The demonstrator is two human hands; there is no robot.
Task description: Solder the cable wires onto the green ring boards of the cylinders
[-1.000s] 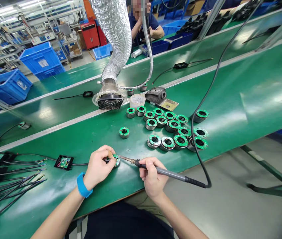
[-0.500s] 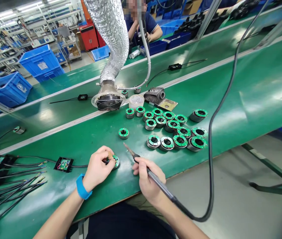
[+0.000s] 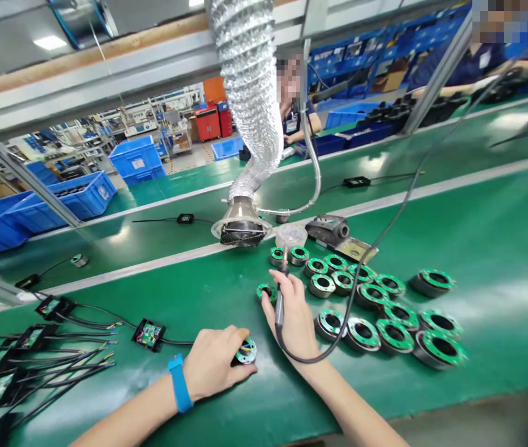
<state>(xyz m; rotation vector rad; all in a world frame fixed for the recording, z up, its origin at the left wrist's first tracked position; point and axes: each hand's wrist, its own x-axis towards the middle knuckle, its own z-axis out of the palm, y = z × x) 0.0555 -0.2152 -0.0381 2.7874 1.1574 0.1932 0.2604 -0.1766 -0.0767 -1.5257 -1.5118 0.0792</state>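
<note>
My left hand point(image 3: 220, 363), with a blue wristband, is closed round the side of a motor stator point(image 3: 246, 351) with a green ring circuit board. Coloured wires show in the stator's opening, and a black cable runs from under the hand to an open controller box point(image 3: 149, 334). In my right hand point(image 3: 292, 304) is a soldering iron point(image 3: 279, 304), held upright like a pen. Its tip points up, overlapping a whitish round tub point(image 3: 291, 234) in view; whether they touch I cannot tell. Another stator point(image 3: 265, 292) sits just left of the right hand, partly hidden by the fingers.
Several stators point(image 3: 363, 333) stand grouped on the green bench at right. The iron's black cord point(image 3: 351, 298) loops over them. A grey soldering-iron holder point(image 3: 328, 230) stands behind. A fan hood point(image 3: 243, 231) on a foil duct hangs ahead. Several controller boxes with loose wires point(image 3: 0, 388) lie left.
My right hand has raised the soldering iron away from the left-hand stator to the tub, tip now upward. My left hand has gone from pinching at the stator to gripping its side. The view has tilted up.
</note>
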